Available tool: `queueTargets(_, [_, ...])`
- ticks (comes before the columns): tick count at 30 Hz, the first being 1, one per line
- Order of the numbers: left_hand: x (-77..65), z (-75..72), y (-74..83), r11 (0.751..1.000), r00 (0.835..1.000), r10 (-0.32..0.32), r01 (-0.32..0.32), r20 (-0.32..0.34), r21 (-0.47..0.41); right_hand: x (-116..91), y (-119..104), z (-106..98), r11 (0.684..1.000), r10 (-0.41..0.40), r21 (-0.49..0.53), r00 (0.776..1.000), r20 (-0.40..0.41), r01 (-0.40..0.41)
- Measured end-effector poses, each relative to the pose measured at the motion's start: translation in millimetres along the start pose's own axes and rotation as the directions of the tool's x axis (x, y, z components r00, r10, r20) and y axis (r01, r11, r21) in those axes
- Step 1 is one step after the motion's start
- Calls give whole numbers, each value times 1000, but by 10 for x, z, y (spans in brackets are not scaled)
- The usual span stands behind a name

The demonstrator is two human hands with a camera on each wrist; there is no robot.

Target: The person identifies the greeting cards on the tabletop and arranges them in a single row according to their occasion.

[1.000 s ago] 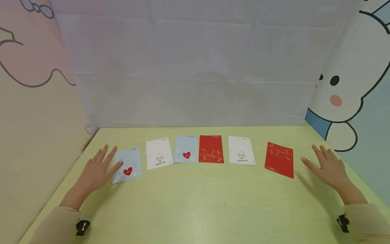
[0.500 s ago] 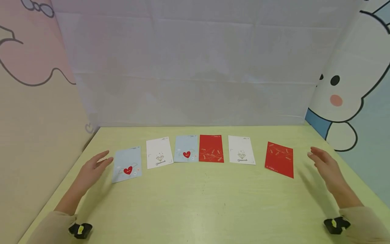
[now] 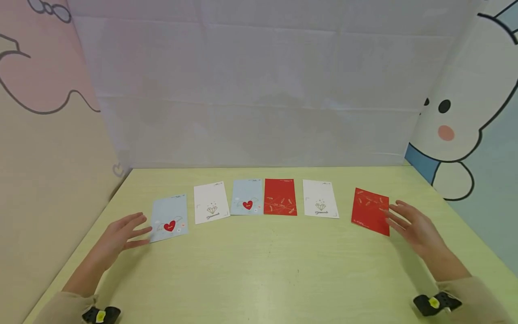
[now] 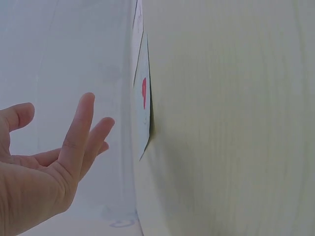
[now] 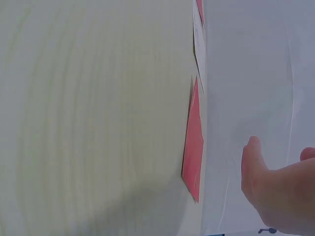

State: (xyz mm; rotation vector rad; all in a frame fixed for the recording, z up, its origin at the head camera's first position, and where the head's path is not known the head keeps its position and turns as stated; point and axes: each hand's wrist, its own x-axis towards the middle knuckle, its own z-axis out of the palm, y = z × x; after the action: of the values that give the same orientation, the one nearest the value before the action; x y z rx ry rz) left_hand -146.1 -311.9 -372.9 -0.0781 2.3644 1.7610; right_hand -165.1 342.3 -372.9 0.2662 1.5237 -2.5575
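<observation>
Beside the leftmost card, a light blue one with a red heart point(image 3: 169, 220), my left hand point(image 3: 123, 236) hovers with spread, relaxed fingers and holds nothing. In the left wrist view a gap shows between its fingers and that card. My right hand point(image 3: 417, 227) is above the table at the far right, its loose fingers overlapping the edge of a red card point(image 3: 369, 210) in the head view. The right wrist view shows that hand point(image 5: 275, 191) apart from the red card point(image 5: 194, 147). Nothing is in its fingers.
Between the hands, a white diamond card point(image 3: 211, 202), a second light blue heart card point(image 3: 247, 197), another red card point(image 3: 280, 196) and a second white card point(image 3: 320, 199) lie in a row. A white sheet point(image 3: 259, 90) hangs behind the pale wooden table point(image 3: 259, 270).
My right hand has moved left to the red card's edge. My left hand has drawn back off the light blue card and turned, its fingers now lower. The cards have not moved.
</observation>
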Motion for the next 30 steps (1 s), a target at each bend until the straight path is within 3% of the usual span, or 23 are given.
queueTargets(6, [-58,60,21,998,999,-27,28,20,-54,-24,139,257,1000,20,5,999,46,-20])
queueTargets(12, [-96,80,-12,999,999,-20,21,32,-36,-30,324,590,990,64,-131,995,73,-54])
queueTargets(21, [-205,122,-13,999,1000,13,-12,20,-47,-128,588,1043,939,142,-332,982,125,-93])
queueTargets(30, [-219,174,-56,999,999,35,-35,-9,-35,-100,816,1399,929,170,-356,973,156,-105])
